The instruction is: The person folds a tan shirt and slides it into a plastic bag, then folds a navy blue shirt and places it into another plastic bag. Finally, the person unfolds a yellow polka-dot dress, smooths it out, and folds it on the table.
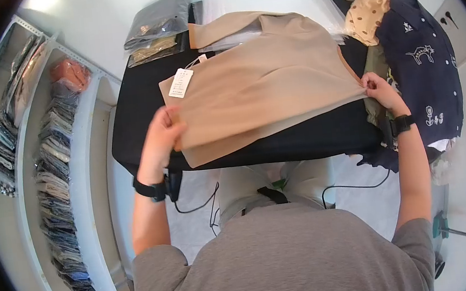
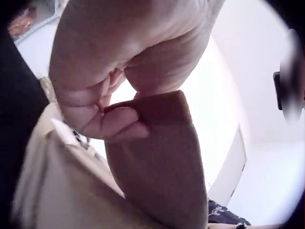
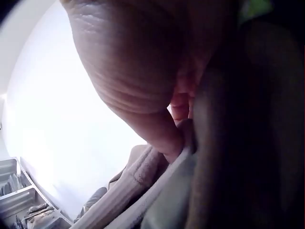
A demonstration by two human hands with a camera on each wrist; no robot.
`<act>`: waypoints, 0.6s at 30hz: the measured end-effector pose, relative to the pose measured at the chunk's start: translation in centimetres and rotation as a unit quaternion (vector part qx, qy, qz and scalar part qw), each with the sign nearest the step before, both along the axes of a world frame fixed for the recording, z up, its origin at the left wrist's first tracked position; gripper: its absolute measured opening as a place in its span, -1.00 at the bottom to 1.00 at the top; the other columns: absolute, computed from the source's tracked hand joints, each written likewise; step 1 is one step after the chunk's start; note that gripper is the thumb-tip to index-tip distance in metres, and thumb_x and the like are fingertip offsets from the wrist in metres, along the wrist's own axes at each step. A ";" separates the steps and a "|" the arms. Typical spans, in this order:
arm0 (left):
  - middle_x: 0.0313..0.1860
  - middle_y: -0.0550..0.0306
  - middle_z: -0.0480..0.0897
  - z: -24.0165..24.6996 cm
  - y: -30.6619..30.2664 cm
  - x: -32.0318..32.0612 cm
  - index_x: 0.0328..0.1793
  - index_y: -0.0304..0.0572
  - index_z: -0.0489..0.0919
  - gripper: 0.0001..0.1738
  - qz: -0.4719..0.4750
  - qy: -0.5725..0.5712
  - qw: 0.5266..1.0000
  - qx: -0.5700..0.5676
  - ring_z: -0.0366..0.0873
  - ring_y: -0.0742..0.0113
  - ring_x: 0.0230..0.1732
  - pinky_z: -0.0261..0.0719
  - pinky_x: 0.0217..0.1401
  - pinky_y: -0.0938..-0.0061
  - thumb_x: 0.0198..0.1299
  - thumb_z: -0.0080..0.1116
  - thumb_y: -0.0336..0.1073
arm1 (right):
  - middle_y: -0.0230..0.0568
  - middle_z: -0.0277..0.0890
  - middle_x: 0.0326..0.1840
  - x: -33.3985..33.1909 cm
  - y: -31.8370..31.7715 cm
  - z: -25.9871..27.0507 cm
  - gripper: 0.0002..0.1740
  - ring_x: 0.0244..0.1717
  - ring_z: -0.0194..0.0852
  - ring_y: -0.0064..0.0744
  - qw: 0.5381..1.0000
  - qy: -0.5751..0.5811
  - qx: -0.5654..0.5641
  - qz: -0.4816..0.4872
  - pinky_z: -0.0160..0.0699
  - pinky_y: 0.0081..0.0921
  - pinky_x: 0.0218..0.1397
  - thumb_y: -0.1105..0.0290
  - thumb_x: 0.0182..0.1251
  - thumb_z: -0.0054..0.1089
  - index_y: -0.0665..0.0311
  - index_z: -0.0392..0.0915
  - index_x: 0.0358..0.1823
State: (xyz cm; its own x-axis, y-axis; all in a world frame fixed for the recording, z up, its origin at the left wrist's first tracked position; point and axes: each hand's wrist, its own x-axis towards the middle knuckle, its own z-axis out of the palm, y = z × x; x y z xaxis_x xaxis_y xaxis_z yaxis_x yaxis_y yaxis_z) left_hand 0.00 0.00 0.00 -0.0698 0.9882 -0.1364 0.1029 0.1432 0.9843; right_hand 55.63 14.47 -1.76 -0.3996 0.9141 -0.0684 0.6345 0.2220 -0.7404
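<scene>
A tan long-sleeved garment lies across the black-covered table, a white tag near its left edge. The left hand pinches the end of the near sleeve; in the left wrist view its fingers curl over the darker cuff. At the right, the right hand pinches the garment's edge near the neckline. The right wrist view shows the thumb pressed on the folded fabric, with the other fingers partly hidden behind it.
Bagged dark clothing and clear plastic bags lie along the table's back. A navy garment and a spotted cream one hang over the right side. Shelves of packed clothes stand at the left. Cables hang below the front edge.
</scene>
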 end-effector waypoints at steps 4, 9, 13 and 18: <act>-0.16 0.06 0.56 0.4 -1.2 -0.5 0.17 -0.33 0.37 -0.50 0.070 0.081 0.994 -0.008 0.53 0.42 -0.17 0.47 -0.07 0.55 0.04 0.17 -0.52 | -0.47 0.14 -0.30 -2.5 0.3 -0.7 -0.76 -0.35 0.11 -0.63 0.999 0.036 -0.005 -0.017 0.21 -0.68 -0.23 0.67 -0.01 0.13 0.18 0.37 -0.35; -0.14 0.07 0.54 -0.4 -1.4 0.3 0.14 -0.28 0.41 -0.51 0.043 0.103 0.994 -0.009 0.53 0.38 -0.14 0.47 -0.08 0.53 0.02 0.19 -0.49 | -0.43 0.24 -0.27 -1.0 -0.5 1.2 -0.74 -0.34 0.20 -0.60 0.999 0.019 -0.018 -0.021 0.27 -0.66 -0.20 0.67 -0.01 0.12 0.21 0.40 -0.28; 0.14 -0.04 0.44 2.6 -1.7 3.0 0.16 -0.20 0.44 -0.52 0.075 0.413 0.894 0.156 0.38 0.03 0.16 0.39 0.16 0.30 0.05 0.20 -0.41 | 0.02 0.50 0.00 -5.8 -2.5 5.9 -0.68 0.10 0.45 -0.04 0.969 -0.172 0.177 -0.029 0.43 -0.30 0.11 0.52 0.18 0.07 0.36 0.44 0.00; 0.44 -0.11 0.18 2.9 -1.7 6.9 0.33 -0.14 0.34 -0.46 -0.124 0.504 0.834 0.185 0.05 -0.10 0.47 0.08 0.42 0.06 0.22 0.08 -0.24 | -0.05 0.07 0.45 -17.3 -5.5 4.8 -0.44 0.45 0.04 -0.07 0.917 -0.277 0.269 0.095 0.09 0.10 0.36 0.16 0.39 -0.07 0.03 0.15 0.40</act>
State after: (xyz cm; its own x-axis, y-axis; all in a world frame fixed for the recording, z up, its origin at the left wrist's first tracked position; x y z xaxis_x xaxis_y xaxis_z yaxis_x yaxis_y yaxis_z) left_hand 6.89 -1.71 2.87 0.2475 0.9508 0.1862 0.8871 -0.2997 0.3511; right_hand 38.35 8.97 3.01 -0.5958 0.7922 0.1319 0.7922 0.6067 -0.0661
